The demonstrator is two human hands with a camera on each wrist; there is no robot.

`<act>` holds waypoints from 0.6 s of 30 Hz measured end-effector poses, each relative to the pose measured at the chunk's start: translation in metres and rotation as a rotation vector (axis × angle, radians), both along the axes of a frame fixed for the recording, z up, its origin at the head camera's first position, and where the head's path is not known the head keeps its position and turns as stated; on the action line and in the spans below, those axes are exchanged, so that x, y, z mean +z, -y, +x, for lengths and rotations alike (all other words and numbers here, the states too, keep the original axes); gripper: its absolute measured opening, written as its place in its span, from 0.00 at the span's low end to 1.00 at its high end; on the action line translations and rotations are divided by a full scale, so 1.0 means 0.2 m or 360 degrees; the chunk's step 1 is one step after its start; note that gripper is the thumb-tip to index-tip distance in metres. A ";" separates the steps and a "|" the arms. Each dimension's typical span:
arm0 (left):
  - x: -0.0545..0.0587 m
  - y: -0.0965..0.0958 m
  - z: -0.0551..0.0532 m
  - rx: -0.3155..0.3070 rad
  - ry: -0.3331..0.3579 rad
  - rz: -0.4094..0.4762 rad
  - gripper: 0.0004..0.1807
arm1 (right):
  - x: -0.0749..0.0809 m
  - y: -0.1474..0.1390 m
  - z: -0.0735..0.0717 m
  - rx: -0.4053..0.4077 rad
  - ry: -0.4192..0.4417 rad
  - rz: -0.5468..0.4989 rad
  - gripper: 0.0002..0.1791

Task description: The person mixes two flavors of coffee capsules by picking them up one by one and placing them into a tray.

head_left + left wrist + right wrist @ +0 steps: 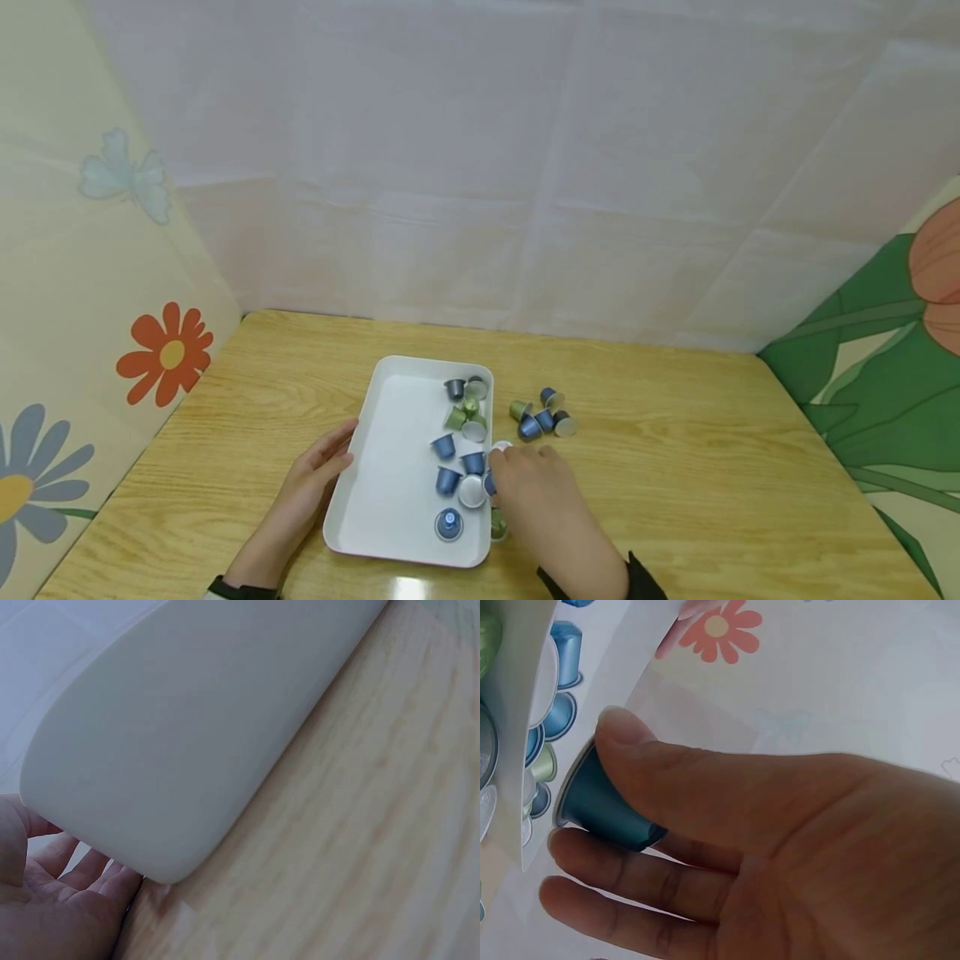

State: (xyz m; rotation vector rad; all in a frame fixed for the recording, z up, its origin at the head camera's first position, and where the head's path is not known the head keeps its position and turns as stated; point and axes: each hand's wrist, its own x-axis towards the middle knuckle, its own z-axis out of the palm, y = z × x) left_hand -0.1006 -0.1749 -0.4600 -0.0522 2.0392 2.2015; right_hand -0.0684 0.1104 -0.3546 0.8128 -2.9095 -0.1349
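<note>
In the head view my left hand [311, 479] holds the left long side of a white tray [386, 450], thumb at the rim. The left wrist view shows the tray's smooth outer wall [172, 750], with the fingers partly hidden at its edge. My right hand [543, 500] is over the tray's right edge. Its thumb and fingers pinch a blue coffee capsule [604, 799], plain in the right wrist view. Blue capsules [447, 481], green capsules [455, 418] and a dark capsule [454, 389] lie along the tray's right half.
Several loose blue, green and dark capsules [543, 421] lie in a cluster on the wooden table [675, 467], right of the tray. A green capsule [498, 525] sits by the tray's lower right edge. A pale curtain [480, 167] hangs behind the table.
</note>
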 end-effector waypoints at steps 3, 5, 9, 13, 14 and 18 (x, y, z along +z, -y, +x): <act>0.00 0.00 0.00 0.0000 0.0003 -0.0007 0.29 | 0.00 0.02 0.01 0.0011 0.0028 0.0031 0.19; 0.00 0.00 0.00 0.0003 -0.0003 -0.0006 0.29 | 0.00 0.04 0.01 0.0017 0.0047 0.0050 0.19; 0.01 0.01 0.00 0.0009 -0.0027 -0.0018 0.29 | -0.01 0.07 0.03 0.0062 0.0050 0.0067 0.20; 0.00 0.00 0.00 0.0013 -0.0027 -0.0028 0.29 | -0.04 0.10 0.05 0.0123 0.0022 0.0072 0.15; 0.00 0.00 0.00 0.0013 -0.0021 -0.0031 0.29 | -0.05 0.11 0.05 0.0141 0.0004 0.0077 0.13; 0.00 0.00 0.00 0.0012 -0.0005 -0.0020 0.29 | -0.08 0.14 0.07 0.0212 -0.0055 0.0112 0.09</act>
